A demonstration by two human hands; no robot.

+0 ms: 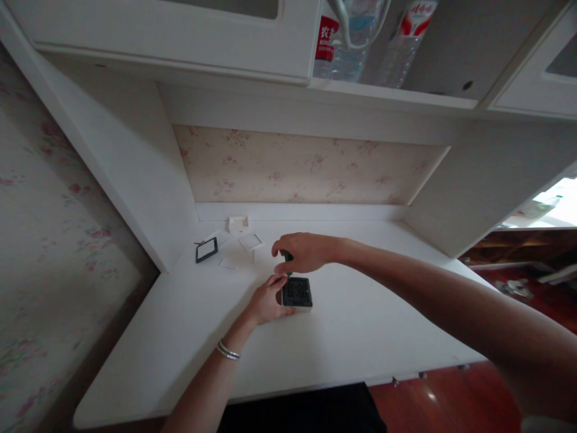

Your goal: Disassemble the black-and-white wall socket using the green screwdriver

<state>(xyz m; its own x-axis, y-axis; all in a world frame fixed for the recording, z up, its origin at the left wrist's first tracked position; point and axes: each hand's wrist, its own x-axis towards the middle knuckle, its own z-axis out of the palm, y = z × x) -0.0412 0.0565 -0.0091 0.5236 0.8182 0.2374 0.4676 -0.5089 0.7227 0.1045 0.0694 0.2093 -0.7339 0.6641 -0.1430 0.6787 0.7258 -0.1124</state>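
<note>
A small dark square device with a light rim lies on the white desk. My left hand rests at its left edge, fingers curled against the side and holding it in place. My right hand hovers just above the device, closed round a green-handled tool that points down at its top. A silver bangle sits on my left wrist.
At the back left of the desk lie a black-framed square plate, a white square plate, a small white part and a flat white piece. Water bottles stand on the shelf above. Side panels wall the desk on both sides.
</note>
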